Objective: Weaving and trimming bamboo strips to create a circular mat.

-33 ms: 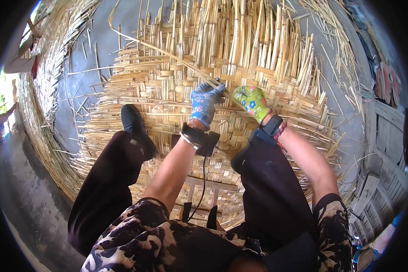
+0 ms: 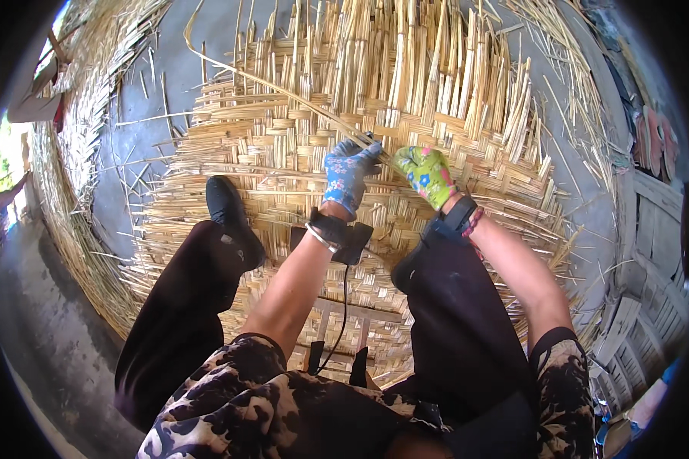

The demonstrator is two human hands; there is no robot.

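A long, pale reed strip arcs from the upper left down to my hands. My left hand, in a blue flowered glove, is closed on it near its lower end. Just to the right, my right hand, in a yellow-green flowered glove, has its fingers curled closed around the strip's end, which they partly hide. Both hands are over a woven reed mat that lies on the floor under me. Loose, unwoven reeds stick out from the mat's far side.
My dark shoe stands on the mat to the left. Grey floor with scattered reed bits borders the mat. Heaped reeds line the left side, and a wooden slatted piece stands at the right. A black cable hangs between my legs.
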